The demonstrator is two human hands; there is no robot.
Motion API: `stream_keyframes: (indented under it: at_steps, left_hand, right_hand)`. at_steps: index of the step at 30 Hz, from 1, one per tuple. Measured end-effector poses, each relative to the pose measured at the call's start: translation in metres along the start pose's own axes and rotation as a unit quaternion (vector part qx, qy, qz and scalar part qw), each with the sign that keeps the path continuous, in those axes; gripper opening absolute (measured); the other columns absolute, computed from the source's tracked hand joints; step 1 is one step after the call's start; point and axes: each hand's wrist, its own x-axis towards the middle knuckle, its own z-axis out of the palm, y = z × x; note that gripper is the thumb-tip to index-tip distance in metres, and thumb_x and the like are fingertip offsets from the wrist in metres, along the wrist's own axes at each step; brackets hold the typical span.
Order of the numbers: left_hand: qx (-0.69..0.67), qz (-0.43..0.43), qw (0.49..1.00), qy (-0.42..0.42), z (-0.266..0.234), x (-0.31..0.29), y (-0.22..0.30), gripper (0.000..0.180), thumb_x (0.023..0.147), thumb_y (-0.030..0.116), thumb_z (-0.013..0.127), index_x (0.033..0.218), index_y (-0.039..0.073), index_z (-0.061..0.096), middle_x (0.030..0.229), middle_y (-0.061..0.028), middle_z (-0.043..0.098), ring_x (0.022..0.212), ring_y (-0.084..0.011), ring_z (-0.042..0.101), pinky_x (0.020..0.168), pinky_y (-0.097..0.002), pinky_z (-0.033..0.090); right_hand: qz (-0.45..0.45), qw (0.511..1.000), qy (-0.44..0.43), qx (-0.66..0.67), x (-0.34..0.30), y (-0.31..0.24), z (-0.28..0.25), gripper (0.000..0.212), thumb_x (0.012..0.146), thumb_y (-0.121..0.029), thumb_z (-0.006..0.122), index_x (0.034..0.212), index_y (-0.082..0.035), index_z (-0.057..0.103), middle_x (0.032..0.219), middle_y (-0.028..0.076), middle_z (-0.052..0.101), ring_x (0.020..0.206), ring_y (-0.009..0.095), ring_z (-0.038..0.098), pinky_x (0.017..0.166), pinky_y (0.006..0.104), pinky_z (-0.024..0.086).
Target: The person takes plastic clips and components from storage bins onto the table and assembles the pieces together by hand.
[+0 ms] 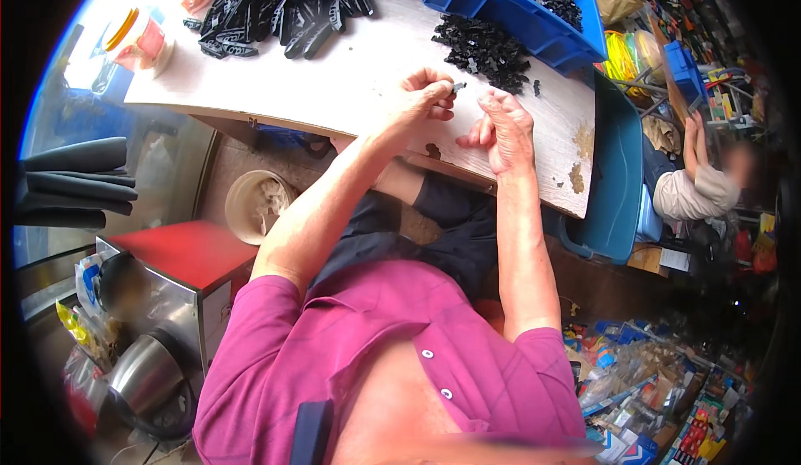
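Note:
Above the table's near part, my left hand pinches a small dark plastic part between thumb and fingertips. My right hand is close beside it, thumb pressed against its curled fingers. Whether anything tiny sits in that right pinch I cannot make out. Just beyond both hands lies a heap of small black plastic parts, with one loose piece at its right. Farther left is a pile of longer black plastic pieces with pale marks.
Behind the heap stands a blue bin of small black parts. A white tub is at the table's left end. A teal plastic container stands against the table's right side, a whitish bucket below. Another person works at far right.

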Motion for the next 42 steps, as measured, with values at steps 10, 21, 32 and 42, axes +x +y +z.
stream_keyframes:
  at_steps: [10, 21, 32, 42]
  left_hand:
    - [-0.026, -0.042, 0.997, -0.060, -0.008, -0.001, -0.005, 0.009, 0.089, 0.013, 0.064, 0.092, 0.004, 0.063, 0.079, -0.0032, 0.063, 0.068, -0.0094, 0.059, 0.065, -0.0239, 0.051]
    - [0.617, 0.396, 0.596, 0.328, -0.086, -0.007, 0.051, 0.020, 0.084, 0.023, 0.068, 0.097, 0.008, 0.066, 0.088, -0.0115, 0.066, 0.084, -0.0295, 0.061, 0.072, -0.0406, 0.051]
    - [0.707, 0.307, 0.572, 0.279, -0.106, -0.004, 0.057, 0.017, 0.085, 0.025, 0.066, 0.098, 0.014, 0.070, 0.086, -0.0065, 0.068, 0.084, -0.0288, 0.064, 0.076, -0.0406, 0.051]
    - [0.715, 0.275, 0.596, 0.241, -0.093, -0.013, 0.045, 0.026, 0.082, 0.027, 0.070, 0.102, 0.010, 0.070, 0.096, -0.0113, 0.067, 0.096, -0.0322, 0.059, 0.085, -0.0433, 0.048]
  right_hand:
    - [-0.018, 0.994, -0.044, -0.099, -0.001, 0.005, 0.010, 0.023, 0.085, -0.015, 0.072, 0.099, -0.001, 0.062, 0.046, 0.001, 0.047, 0.037, 0.013, 0.045, 0.040, 0.0292, 0.046]
    - [-0.033, 0.998, -0.049, -0.035, -0.009, 0.014, 0.021, 0.012, 0.090, -0.015, 0.066, 0.091, -0.007, 0.057, 0.046, 0.002, 0.046, 0.039, 0.014, 0.050, 0.045, 0.0367, 0.055]
    - [-0.051, 0.998, -0.034, -0.025, -0.007, 0.019, 0.016, 0.010, 0.091, -0.015, 0.065, 0.088, -0.009, 0.058, 0.046, 0.001, 0.046, 0.040, 0.013, 0.050, 0.044, 0.0361, 0.055]
    - [-0.064, 0.997, -0.031, -0.025, -0.005, 0.022, 0.016, 0.012, 0.091, -0.016, 0.065, 0.089, -0.007, 0.057, 0.046, 0.001, 0.046, 0.041, 0.013, 0.050, 0.045, 0.0372, 0.055]
